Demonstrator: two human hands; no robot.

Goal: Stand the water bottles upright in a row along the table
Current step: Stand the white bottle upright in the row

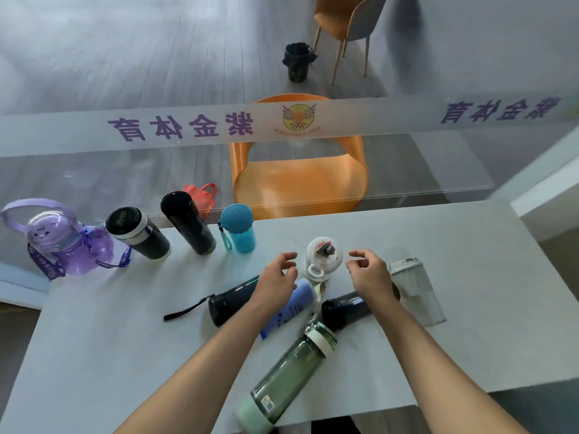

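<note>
Along the far edge of the grey table (470, 277) stand a purple bear-lid bottle (62, 242), a black cup with a pale band (138, 233), a tall black flask (188, 222) and a teal bottle (238, 228). A white bottle with a red-and-grey spout (324, 255) stands upright between my hands. My left hand (279, 275) and my right hand (369, 274) hover on either side of it, fingers curled apart, holding nothing. Lying flat are a dark bottle with a strap (232, 300), a lavender bottle (293, 308), another dark bottle (344, 310), a frosted white bottle (416, 289) and a green bottle (288, 374).
A glass partition with a printed frosted band (188, 126) rises behind the table's far edge. Beyond it are an orange chair (297, 180), a red bag (202, 195), a black bin (297, 62) and a second chair (347, 23). The green bottle's base reaches past the table's near edge.
</note>
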